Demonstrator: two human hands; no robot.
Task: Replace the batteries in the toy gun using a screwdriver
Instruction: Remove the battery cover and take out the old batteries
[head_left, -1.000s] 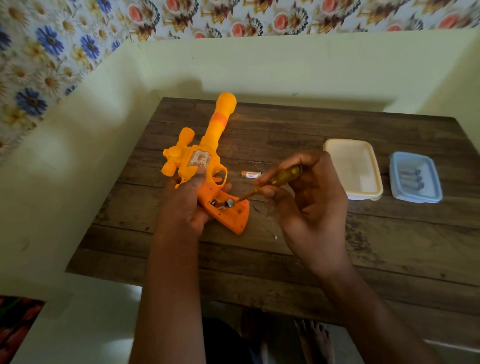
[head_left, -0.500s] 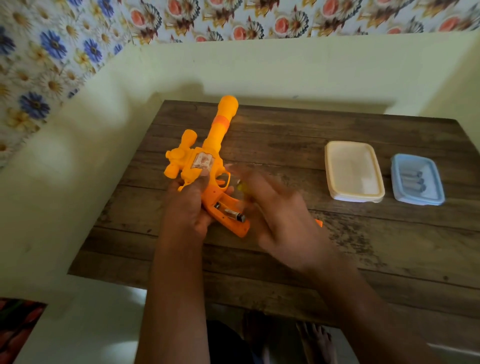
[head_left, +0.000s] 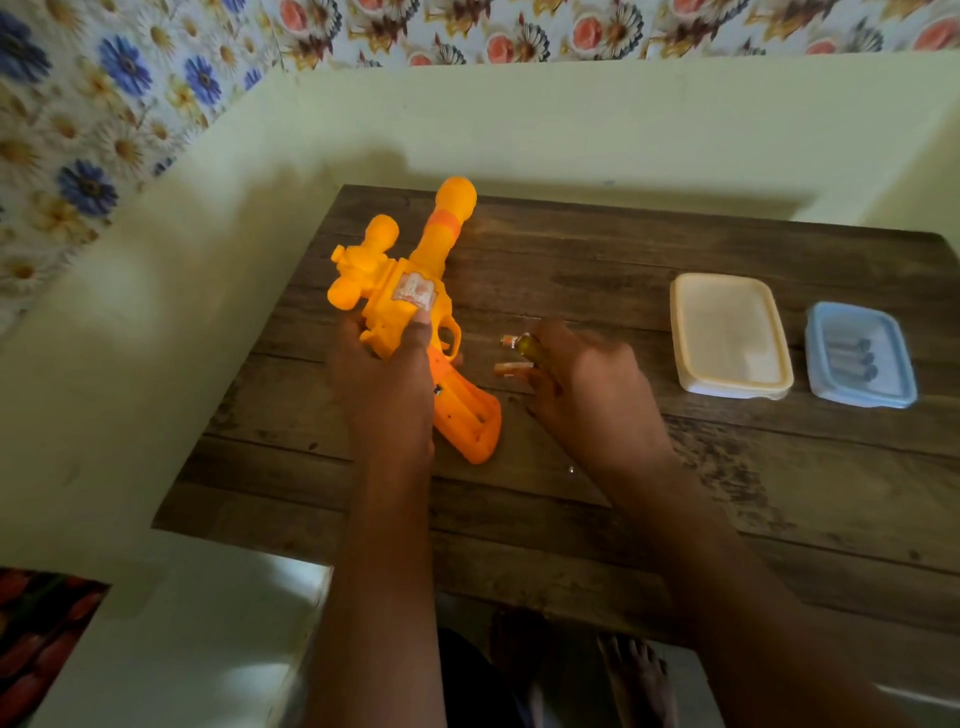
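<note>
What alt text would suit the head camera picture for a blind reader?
A person's left hand grips an orange toy gun at a wooden table, while the right hand, holding a screwdriver, is beside two loose batteries. A cream box and a blue box holding stored batteries sit farther right.

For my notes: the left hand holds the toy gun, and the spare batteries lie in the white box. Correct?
Not the white box: in the head view the spare batteries lie in the blue box. The left hand does hold the toy gun.
</note>
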